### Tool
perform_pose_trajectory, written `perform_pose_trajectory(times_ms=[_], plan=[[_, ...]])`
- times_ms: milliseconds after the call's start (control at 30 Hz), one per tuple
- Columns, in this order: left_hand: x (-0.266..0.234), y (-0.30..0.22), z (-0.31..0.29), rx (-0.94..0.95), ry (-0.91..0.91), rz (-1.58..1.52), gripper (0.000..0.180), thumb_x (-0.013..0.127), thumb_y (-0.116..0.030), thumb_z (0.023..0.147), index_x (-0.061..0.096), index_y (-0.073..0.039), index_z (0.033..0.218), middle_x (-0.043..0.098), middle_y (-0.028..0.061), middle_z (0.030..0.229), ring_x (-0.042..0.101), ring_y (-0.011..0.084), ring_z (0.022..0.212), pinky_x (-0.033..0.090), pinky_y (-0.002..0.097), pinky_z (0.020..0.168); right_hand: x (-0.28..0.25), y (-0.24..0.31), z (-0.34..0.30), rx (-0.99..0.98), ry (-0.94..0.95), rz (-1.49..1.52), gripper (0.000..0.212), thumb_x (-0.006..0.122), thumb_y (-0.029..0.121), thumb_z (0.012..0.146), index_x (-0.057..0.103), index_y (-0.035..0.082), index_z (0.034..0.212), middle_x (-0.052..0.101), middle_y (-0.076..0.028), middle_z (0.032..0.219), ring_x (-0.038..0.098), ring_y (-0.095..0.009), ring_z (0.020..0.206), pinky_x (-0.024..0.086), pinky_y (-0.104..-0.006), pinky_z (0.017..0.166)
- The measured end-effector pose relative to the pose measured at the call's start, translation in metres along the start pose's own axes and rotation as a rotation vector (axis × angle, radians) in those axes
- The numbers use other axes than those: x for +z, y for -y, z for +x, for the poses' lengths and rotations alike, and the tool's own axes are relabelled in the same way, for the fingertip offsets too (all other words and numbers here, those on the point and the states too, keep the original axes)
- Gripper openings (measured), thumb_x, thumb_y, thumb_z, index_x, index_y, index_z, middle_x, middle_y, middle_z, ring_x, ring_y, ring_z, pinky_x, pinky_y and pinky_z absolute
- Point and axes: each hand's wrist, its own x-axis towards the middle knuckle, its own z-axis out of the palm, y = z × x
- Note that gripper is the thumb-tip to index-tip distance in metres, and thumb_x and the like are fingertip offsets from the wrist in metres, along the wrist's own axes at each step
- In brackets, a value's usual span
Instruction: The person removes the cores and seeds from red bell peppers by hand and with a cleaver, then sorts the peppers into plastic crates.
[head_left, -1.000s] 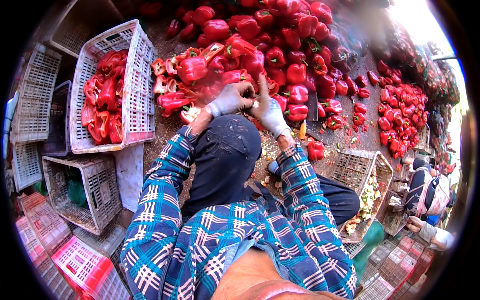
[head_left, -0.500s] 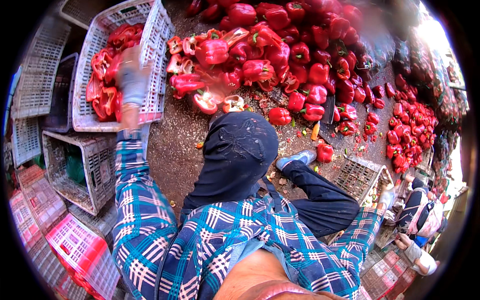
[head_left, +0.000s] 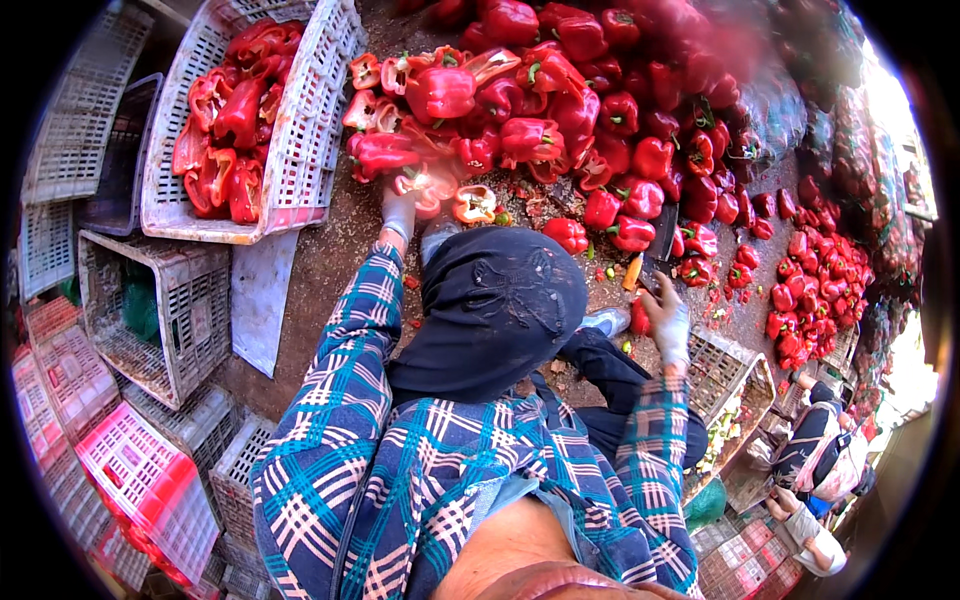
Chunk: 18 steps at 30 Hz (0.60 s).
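My left hand (head_left: 398,214), in a pale glove, reaches to the near edge of the pile, against a cut red bell pepper (head_left: 430,186). Its fingertips are hidden there, so I cannot make out a grip. Another pepper half (head_left: 474,204) shows its pale inside just right of it. My right hand (head_left: 668,322), also gloved, is raised beyond my knee with thumb and fingers apart. Beside its fingers sits a red bell pepper (head_left: 640,318), partly covered. A dark flat blade (head_left: 661,232) and an orange stick-like piece (head_left: 632,272) lie on the ground just beyond.
A white plastic crate (head_left: 290,190) at the left holds several split peppers (head_left: 238,112). Stacked crates (head_left: 165,310) stand along the left side. Whole peppers (head_left: 640,160) heap up ahead, with filled mesh bags behind. A crate with scraps (head_left: 735,385) stands at right, near another person (head_left: 815,440).
My left hand has left the split peppers in the white crate and come right to the pile. My right hand has moved inward from the scrap crate to the pepper by my foot.
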Motion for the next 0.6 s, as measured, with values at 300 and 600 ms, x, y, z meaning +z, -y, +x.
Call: perform_pose_trajectory(times_ms=[300,600], plan=[[0.031,-0.080,-0.060,0.219,0.402,0.123,0.048,0.064,-0.005,0.082,0.056,-0.004,0.128,0.067,0.0072,0.109,0.063,0.0187,0.097,0.053,0.0331,0.086,0.069,0.117,0.030,-0.375,0.046,0.133,0.055,0.070,0.033,0.088,0.056,0.009,0.136,0.066,-0.019,0.122,0.064,-0.036,0.109,0.051,-0.0430,0.093],[0.134,-0.216,-0.118,0.778,0.519,0.679,0.060,0.065,-0.019,0.080,0.051,-0.012,0.138,0.061,0.0209,0.129,0.059,0.0389,0.119,0.048,0.0449,0.100,0.024,0.225,0.099,-0.842,-0.361,-0.022,0.044,0.069,0.037,0.087,0.063,0.009,0.120,0.066,-0.016,0.111,0.062,-0.036,0.106,0.048,-0.0456,0.090]])
